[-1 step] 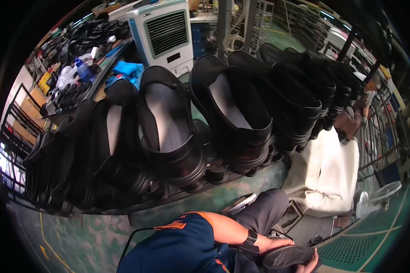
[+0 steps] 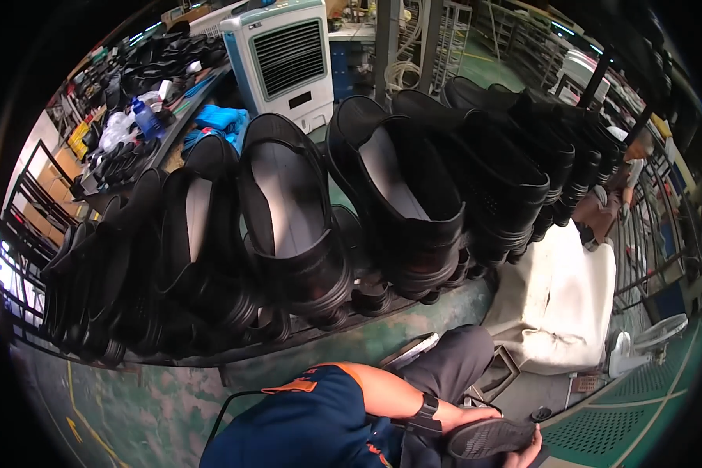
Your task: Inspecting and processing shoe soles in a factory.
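Observation:
A black shoe lies across my lap at the bottom right, its ridged dark sole turned up. My left hand, below a black wrist strap, is closed on the shoe's far side, its fingers partly hidden. At the shoe's right end, the fingers of my right hand wrap round its edge; the rest of that hand is cut off by the shoe and the picture's rim. Above my arms stands a long rack crowded with black slip-on shoes, several with pale insoles.
A white draped cover stands right of my knee, with a white fan beyond it. Behind the rack are an air cooler and a cluttered bench. Another person is at the far right.
The view has shifted very slightly. Both hands stay on the shoe, almost in the same place. The person at far right has moved a little.

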